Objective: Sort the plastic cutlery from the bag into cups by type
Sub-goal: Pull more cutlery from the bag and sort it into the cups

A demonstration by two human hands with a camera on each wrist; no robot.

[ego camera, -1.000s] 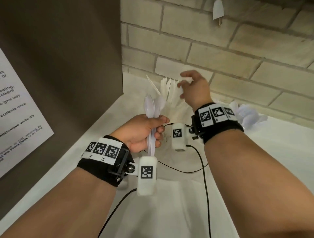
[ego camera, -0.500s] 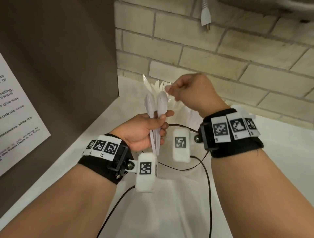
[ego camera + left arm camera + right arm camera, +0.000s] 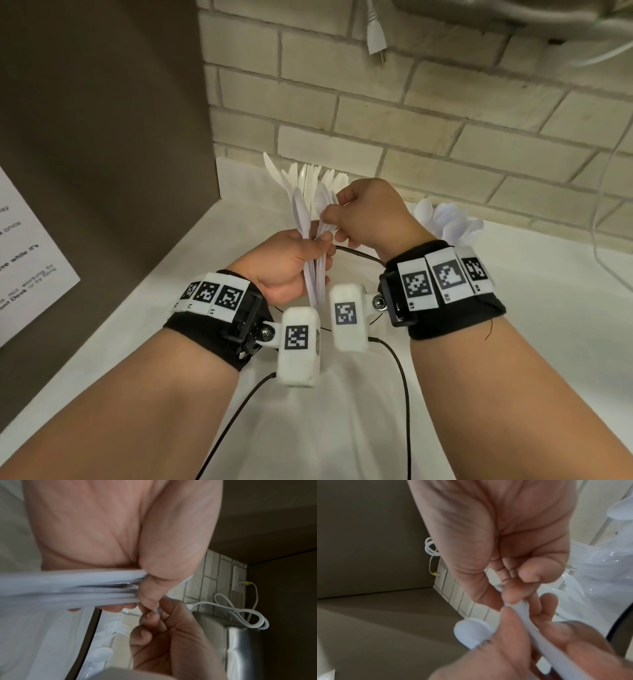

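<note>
Several white plastic spoons [image 3: 310, 240] stood bunched in the left hand [image 3: 284, 265], handles down through the curled fingers and bowls up above the thumb. The right hand [image 3: 366, 214] had its thumb and forefinger pinched on the neck of one spoon in that bunch, its other fingers curled into the palm; the right wrist view showed that pinch right at the left thumb.

Behind the hands, a cup of knives [image 3: 301, 178] stood against the brick wall [image 3: 445, 144], its rim hidden by the hands. Off to the right a cluster of spoons [image 3: 448, 222] already stood sorted on the white counter [image 3: 342, 428], partly behind the right wrist. The bag could not be made out in the head view.

The step looked like drawing one spoon out of the bundle. To do it well, the left grip would need to loosen just enough for that one handle to slide, while the rest stayed clamped. Pulling straight along the handle, not sideways, should keep the neighbours from fanning out or dropping. Nested bowls tend to cling, so a slight twist at the neck ought to free them. A black cable [image 3: 356, 253] ran just under the hands and was worth keeping clear of.
</note>
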